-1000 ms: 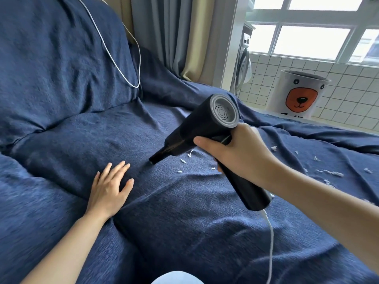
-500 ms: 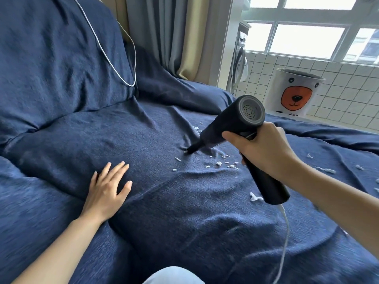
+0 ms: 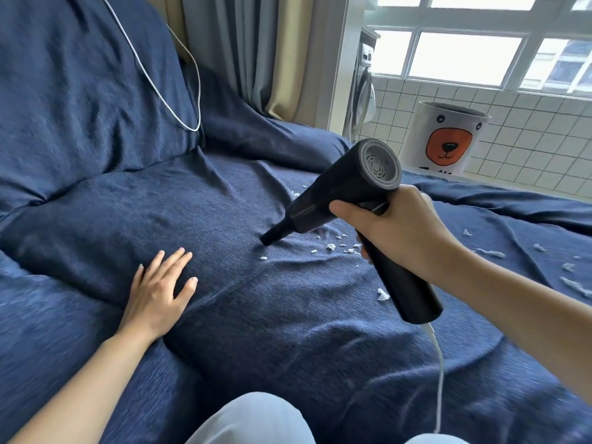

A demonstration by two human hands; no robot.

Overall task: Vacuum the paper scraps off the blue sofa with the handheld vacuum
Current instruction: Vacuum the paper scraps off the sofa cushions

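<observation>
Right hand [image 3: 400, 235] wrapped round the handle of the handheld vacuum [image 3: 346, 193], nozzle tip down touching the blue sofa [image 3: 288, 331] mid-seat. Left hand [image 3: 157, 293] flat, fingers spread, pressing the cover toward the left edge. Paper scraps [image 3: 331, 246] scattered just right of the nozzle, more toward the right edge – featherlight, probably easy to blow around. Soft, loose fabric, likely to bunch or get sucked in – best kept taut. White cord [image 3: 440, 379] dangling off the handle

Blue sofa [image 3: 288, 331], wrinkled cover. Paper scraps [image 3: 331, 247] lie w/ left hand [image 3: 157, 293] flat on it. Scraps right of hand.
</observation>
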